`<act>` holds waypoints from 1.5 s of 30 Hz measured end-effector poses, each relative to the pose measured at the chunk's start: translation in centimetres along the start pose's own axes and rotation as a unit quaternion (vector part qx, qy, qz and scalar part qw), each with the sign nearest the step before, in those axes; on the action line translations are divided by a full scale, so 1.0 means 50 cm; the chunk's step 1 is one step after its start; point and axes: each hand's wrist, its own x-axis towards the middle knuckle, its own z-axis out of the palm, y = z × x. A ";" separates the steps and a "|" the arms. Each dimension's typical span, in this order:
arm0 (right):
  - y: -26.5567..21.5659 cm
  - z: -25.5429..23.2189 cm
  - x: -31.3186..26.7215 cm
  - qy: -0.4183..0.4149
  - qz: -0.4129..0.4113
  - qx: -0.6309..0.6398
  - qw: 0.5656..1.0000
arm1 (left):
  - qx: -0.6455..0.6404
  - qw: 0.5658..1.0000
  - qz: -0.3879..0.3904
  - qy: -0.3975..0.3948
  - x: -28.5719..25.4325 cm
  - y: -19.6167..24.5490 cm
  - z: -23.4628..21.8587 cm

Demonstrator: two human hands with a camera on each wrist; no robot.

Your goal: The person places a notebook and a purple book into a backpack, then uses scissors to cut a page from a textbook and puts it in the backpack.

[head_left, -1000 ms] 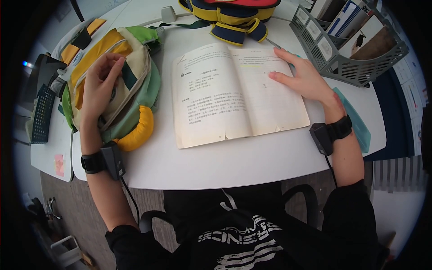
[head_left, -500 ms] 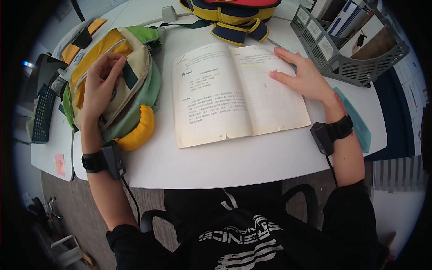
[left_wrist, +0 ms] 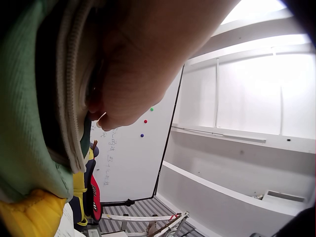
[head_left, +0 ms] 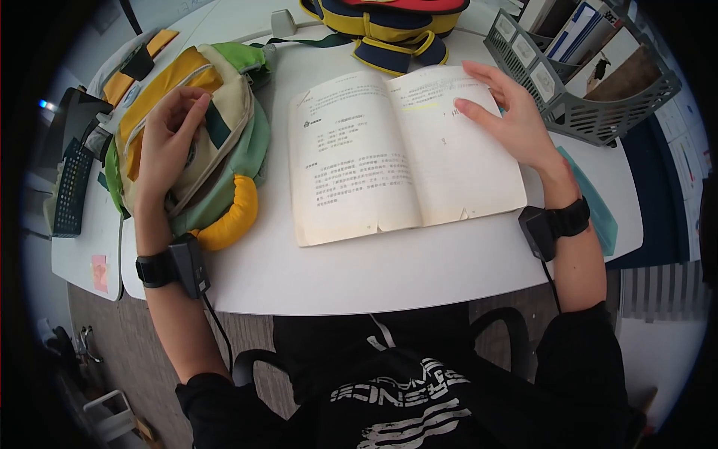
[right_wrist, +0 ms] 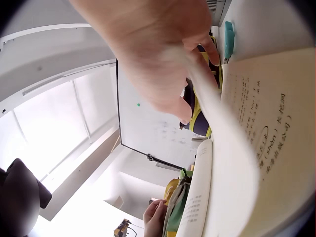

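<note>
An open book [head_left: 359, 172] with printed pages lies on the white desk [head_left: 359, 280]. My right hand [head_left: 521, 123] is at the upper right edge of its right-hand page [head_left: 467, 179], thumb on the face of the page and fingers behind it. In the right wrist view that page [right_wrist: 232, 163] curves up off the printed leaf [right_wrist: 276, 123] below. My left hand [head_left: 170, 138] rests on a green, beige and yellow backpack [head_left: 253, 146], its fingers loosely curled. Up close in the left wrist view, the same hand [left_wrist: 148, 64] sits beside the zipper [left_wrist: 74, 89].
A grey basket [head_left: 617, 112] with folders stands at the back right. Behind the book is a navy, yellow and red bag [head_left: 389, 21]. Flat on the desk near my right forearm lies a teal sheet-like thing [head_left: 597, 206]. A teal-handled tool [right_wrist: 229, 39] lies beyond the book.
My right hand has shifted slightly right and up, and the right-hand page has lifted and bowed with it. The left hand stays on the backpack.
</note>
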 end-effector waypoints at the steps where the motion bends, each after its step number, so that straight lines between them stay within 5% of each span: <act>1: 0.001 -0.004 -0.001 0.000 0.000 0.000 1.000 | 0.000 1.000 -0.004 -0.003 -0.001 -0.001 0.000; 3: -0.013 -0.008 0.000 0.014 0.100 0.101 0.990 | 0.001 1.000 -0.002 0.001 -0.002 -0.002 0.002; 9: -0.010 -0.002 0.002 0.104 0.113 0.144 0.978 | 0.007 1.000 0.002 0.005 -0.001 -0.003 0.002; 13: -0.005 -0.014 0.007 0.028 0.177 0.196 0.964 | 0.007 1.000 0.004 0.004 -0.002 0.002 0.002; 19: -0.019 -0.004 0.004 0.008 0.156 0.234 0.960 | 0.002 1.000 0.002 -0.001 -0.002 0.002 0.000; 24: -0.015 -0.024 0.004 -0.126 0.139 0.297 0.936 | 0.003 1.000 0.004 0.003 -0.004 0.004 0.000; 31: -0.029 -0.003 -0.005 -0.136 0.111 0.333 0.927 | 0.012 1.000 0.001 -0.003 -0.003 0.008 0.001; 38: -0.048 0.027 -0.017 -0.185 0.089 0.245 0.947 | -0.003 1.000 -0.001 -0.002 0.000 0.008 0.005; 40: -0.070 0.029 -0.021 -0.197 0.026 0.137 0.970 | 0.001 1.000 -0.002 0.001 -0.002 0.013 0.006; 45: -0.100 0.035 -0.030 -0.297 -0.054 0.138 0.943 | 0.002 1.000 -0.002 0.000 -0.001 0.012 0.006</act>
